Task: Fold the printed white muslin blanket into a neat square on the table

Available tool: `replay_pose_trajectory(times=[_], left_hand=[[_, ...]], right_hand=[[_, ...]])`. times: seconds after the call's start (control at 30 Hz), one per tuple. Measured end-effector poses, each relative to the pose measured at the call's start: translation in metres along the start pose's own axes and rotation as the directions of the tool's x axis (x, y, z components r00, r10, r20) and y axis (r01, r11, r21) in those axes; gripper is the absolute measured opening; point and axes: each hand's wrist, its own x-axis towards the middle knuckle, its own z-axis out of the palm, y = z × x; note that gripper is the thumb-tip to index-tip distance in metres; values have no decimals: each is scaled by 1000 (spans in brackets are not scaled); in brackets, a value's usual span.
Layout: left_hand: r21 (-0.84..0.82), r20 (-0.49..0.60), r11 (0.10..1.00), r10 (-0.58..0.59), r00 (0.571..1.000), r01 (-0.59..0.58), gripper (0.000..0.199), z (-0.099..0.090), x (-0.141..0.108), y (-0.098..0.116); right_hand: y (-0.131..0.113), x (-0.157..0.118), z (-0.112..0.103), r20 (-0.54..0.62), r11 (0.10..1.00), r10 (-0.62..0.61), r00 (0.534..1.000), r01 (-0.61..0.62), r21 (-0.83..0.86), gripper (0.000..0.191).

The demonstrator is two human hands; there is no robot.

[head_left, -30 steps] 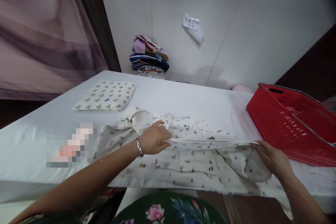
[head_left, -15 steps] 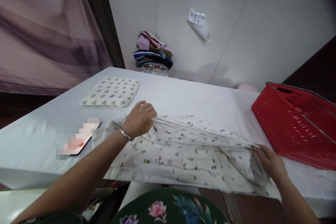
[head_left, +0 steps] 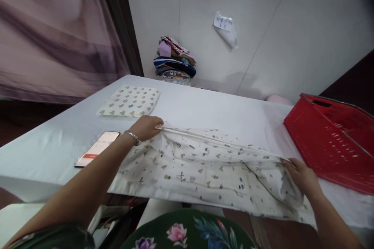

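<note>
A white cloth with small printed motifs (head_left: 204,175) lies spread along the table's front edge, its upper layer bunched into long folds. My left hand (head_left: 146,127), with a silver bracelet at the wrist, pinches the upper left end of the folded edge. At the right end, my right hand (head_left: 300,177) grips the same edge between thumb and fingers. The edge runs taut between both hands. Below the right hand the cloth bulges in a loose, rounded fold.
On the white table (head_left: 216,105) lie a folded patterned cloth (head_left: 130,102) at the back left and a phone (head_left: 97,148) beside my left forearm. A red basket (head_left: 330,144) stands at the right. Stacked folded fabrics (head_left: 175,62) are behind the table, near the wall.
My left hand has moved left and slightly up along the cloth, and the folded edge now reaches further left. The phone shows more fully. My right hand still holds its end.
</note>
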Motion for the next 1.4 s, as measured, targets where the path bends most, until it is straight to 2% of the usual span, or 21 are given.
replay_pose_trajectory(times=[0.07, 0.1, 0.2, 0.3, 0.4, 0.47, 0.53, 0.63, 0.7, 0.83, 0.9, 0.97, 1.03, 1.1, 1.17, 1.2, 1.23, 1.3, 1.4], left_hand=[[87, -89, 996, 27, 996, -19, 15, -5, 1, 6], [64, -130, 998, 39, 991, -30, 14, -9, 1, 12], [-154, -142, 984, 70, 987, -92, 13, -19, 2, 38], [-226, -53, 967, 112, 992, -121, 12, -20, 7, 76], [-153, -20, 975, 157, 987, -158, 14, -9, 15, 118], [-118, -19, 972, 203, 979, -204, 16, 0, 19, 143], [-101, -18, 966, 239, 971, -240, 18, 5, 20, 162], [-91, 1, 962, 257, 966, -256, 21, 6, 20, 172], [-79, 1, 959, 275, 962, -274, 20, 4, 19, 165], [-74, -55, 952, 294, 954, -297, 14, 6, 16, 131], [-161, -106, 951, 250, 962, -265, 15, 12, 12, 115], [-359, -110, 906, 196, 974, -223, 17, 20, 5, 104], [-605, -74, 778, 158, 985, -171, 21, 29, -5, 99], [-793, -50, 599, 119, 992, -112, 23, 39, -17, 100], [-887, 0, 458, 121, 993, -56, 24, 49, -29, 102], [-905, 43, 426, 145, 989, -23, 25, 53, -34, 104], [-905, 87, 426, 173, 981, 5, 25, 56, -38, 104], [-859, 152, 511, 187, 971, 36, 23, 61, -42, 104], [-699, 106, 714, 53, 993, 36, 18, 63, -40, 102]], right_hand=[[-7, 4, -2, 23, 997, -31, 999, 33, -71, 45], [-12, 6, -5, 36, 993, -48, 998, 51, -102, 44], [-44, 5, -23, 38, 988, -101, 994, 105, -113, 45], [-98, -8, -47, 8, 974, -223, 975, 222, 50, 59], [-162, -29, -59, 105, 855, -425, 899, 361, 374, 58], [-203, -38, -55, 144, 746, -528, 837, 376, 550, 58], [-235, -42, -44, 163, 670, -581, 797, 355, 652, 56], [-264, -40, -23, 156, 627, -619, 769, 365, 688, 30], [-270, -38, -14, 140, 625, -615, 776, 370, 688, 24], [-266, -39, -4, 164, 607, -608, 777, 321, 727, 28], [-262, -41, -2, 184, 598, -602, 777, 286, 749, 29], [-258, -43, 1, 201, 596, -593, 779, 258, 760, 30], [-257, -45, 4, 211, 605, -588, 781, 251, 756, 29], [-256, -48, 6, 207, 621, -584, 785, 267, 737, 28], [-256, -50, 8, 191, 628, -587, 787, 294, 721, 24], [-256, -52, 8, 181, 625, -595, 783, 309, 717, 22], [-255, -53, 8, 172, 620, -606, 777, 324, 715, 20], [-255, -57, 8, 166, 615, -630, 759, 356, 704, 18], [-254, -62, 7, 174, 619, -668, 723, 411, 669, 19]])
